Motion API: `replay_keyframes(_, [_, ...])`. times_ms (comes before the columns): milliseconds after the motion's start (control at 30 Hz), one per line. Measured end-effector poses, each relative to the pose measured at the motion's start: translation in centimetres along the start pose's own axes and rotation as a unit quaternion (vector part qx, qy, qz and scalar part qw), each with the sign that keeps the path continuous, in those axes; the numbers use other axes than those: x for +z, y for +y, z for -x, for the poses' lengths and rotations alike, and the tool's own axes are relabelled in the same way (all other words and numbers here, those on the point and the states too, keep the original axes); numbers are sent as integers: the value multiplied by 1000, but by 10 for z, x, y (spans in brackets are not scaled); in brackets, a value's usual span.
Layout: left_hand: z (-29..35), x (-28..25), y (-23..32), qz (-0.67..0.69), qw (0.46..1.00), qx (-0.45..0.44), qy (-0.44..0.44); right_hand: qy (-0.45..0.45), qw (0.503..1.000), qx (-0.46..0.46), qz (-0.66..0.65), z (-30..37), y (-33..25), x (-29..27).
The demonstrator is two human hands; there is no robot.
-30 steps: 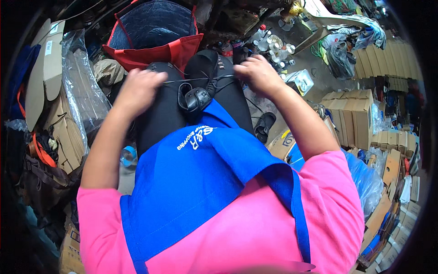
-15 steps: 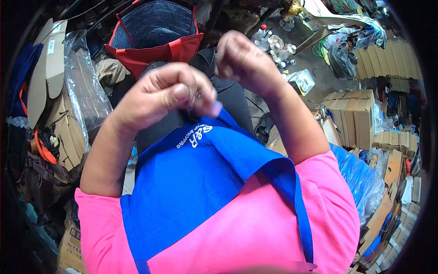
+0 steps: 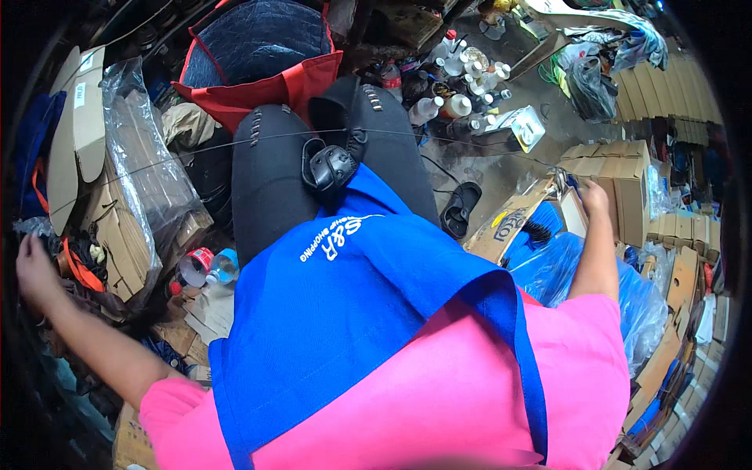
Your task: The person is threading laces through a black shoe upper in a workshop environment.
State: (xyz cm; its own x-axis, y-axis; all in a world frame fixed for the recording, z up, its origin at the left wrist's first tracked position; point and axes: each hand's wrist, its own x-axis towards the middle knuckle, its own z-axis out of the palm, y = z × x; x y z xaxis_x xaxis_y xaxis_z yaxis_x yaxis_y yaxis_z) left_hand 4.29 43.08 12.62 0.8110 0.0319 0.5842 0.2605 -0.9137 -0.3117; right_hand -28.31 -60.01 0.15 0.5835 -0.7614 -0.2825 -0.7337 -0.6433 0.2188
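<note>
A thin dark thread (image 3: 258, 140) runs taut in a long line across my lap, between my two spread hands. Out at the far left, beside the orange strap, my left hand (image 3: 37, 270) is closed with its fingers pinched at the thread's end; it is slightly blurred. My right hand (image 3: 595, 199) is closed around the other end, near the cardboard boxes on the right. Between my thighs sits a black shoe-like piece (image 3: 332, 166) with a rounded, shiny front. The thread crosses just above it, and I cannot tell whether it passes through the piece.
A red insulated bag (image 3: 270, 90) stands open beyond my knees. Several bottles (image 3: 458, 106) crowd the floor at the far right, near a black sandal (image 3: 460, 205). Plastic-wrapped cardboard (image 3: 149, 164) leans on the left; stacked cartons (image 3: 607, 188) and blue plastic (image 3: 548, 266) lie on the right.
My hands have moved from close together above my lap to far apart on either side. The thread now stretches between them, and the black piece on my lap is uncovered.
</note>
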Motion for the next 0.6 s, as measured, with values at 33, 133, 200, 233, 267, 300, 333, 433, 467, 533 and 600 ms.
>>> replay_keyframes(33, [11, -13, 65, 243, 958, -56, -140, -17, 999, -24, 15, 5, -21, 6])
replay_keyframes(133, [83, -28, 238, 543, 823, 71, -151, -161, 958, -139, -191, 50, -172, -7])
replay_keyframes(200, [105, -98, 340, 574, 734, 230, -281, -166, 857, -334, -356, 91, -254, -3])
replay_keyframes(233, [119, -101, 358, 567, 719, 291, -278, -194, 774, -405, -446, 117, -293, -12])
replay_keyframes(267, [130, -106, 380, 589, 690, 320, -276, -243, 759, -414, -440, 128, -319, -14])
replay_keyframes(300, [139, -106, 393, 588, 671, 326, -313, -291, 722, -423, -464, 144, -343, -23])
replay_keyframes(333, [140, -110, 402, 572, 656, 316, -376, -292, 737, -395, -465, 152, -359, -23])
replay_keyframes(433, [133, -105, 408, 546, 690, 327, -346, -205, 805, -422, -364, 154, -375, -35])
replay_keyframes(467, [131, -102, 403, 549, 701, 319, -325, -174, 811, -447, -336, 152, -374, -37])
replay_keyframes(533, [132, -88, 392, 525, 737, 311, -292, -108, 835, -474, -259, 143, -370, -36])
replay_keyframes(600, [132, -77, 380, 537, 724, 251, -352, -116, 833, -441, -314, 133, -358, -31])
